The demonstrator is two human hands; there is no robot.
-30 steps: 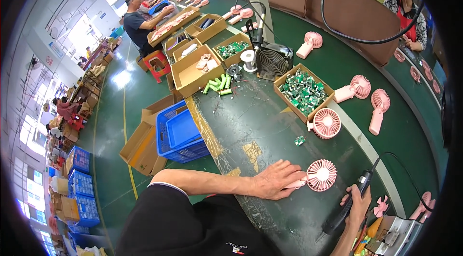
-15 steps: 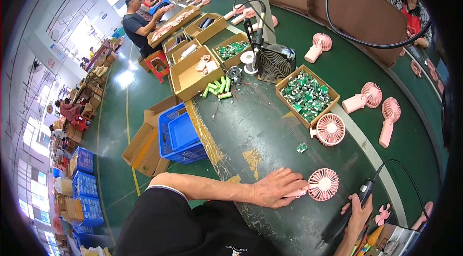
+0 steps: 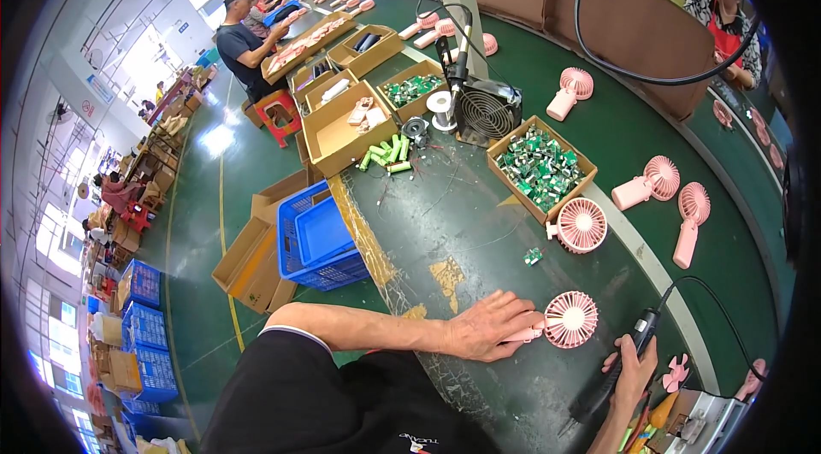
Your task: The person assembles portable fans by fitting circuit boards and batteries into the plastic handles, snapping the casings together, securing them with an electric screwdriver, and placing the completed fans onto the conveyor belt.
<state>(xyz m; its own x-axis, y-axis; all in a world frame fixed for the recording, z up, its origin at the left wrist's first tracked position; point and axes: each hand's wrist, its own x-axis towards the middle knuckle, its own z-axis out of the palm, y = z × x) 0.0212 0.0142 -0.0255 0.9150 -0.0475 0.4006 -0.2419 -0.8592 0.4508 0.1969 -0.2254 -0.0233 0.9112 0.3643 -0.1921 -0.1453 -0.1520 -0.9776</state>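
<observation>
A pink handheld fan [image 3: 571,320] lies on the dark green worktop in front of me. My left hand [image 3: 496,327] is closed over its handle, and the round grille sticks out to the right. In my right hand [image 3: 634,366] is a black corded electric screwdriver [image 3: 647,322], held slanting with its lower end toward the worktop and apart from the fan. Beyond the held fan, a second pink fan [image 3: 582,225] rests against a cardboard box [image 3: 530,205] of small green circuit boards. One loose circuit board [image 3: 533,256] lies between the two fans.
Right of the worktop's pale rail, more pink fans [image 3: 687,236] lie on a green belt. Green battery cells [image 3: 398,168], a solder spool [image 3: 441,110] and a black fume fan [image 3: 489,114] stand farther back. A blue crate [image 3: 329,273] is at left. Other people work nearby.
The fans on the belt have shifted slightly nearer to me. My view has tilted a little; both hands keep their grips almost unchanged.
</observation>
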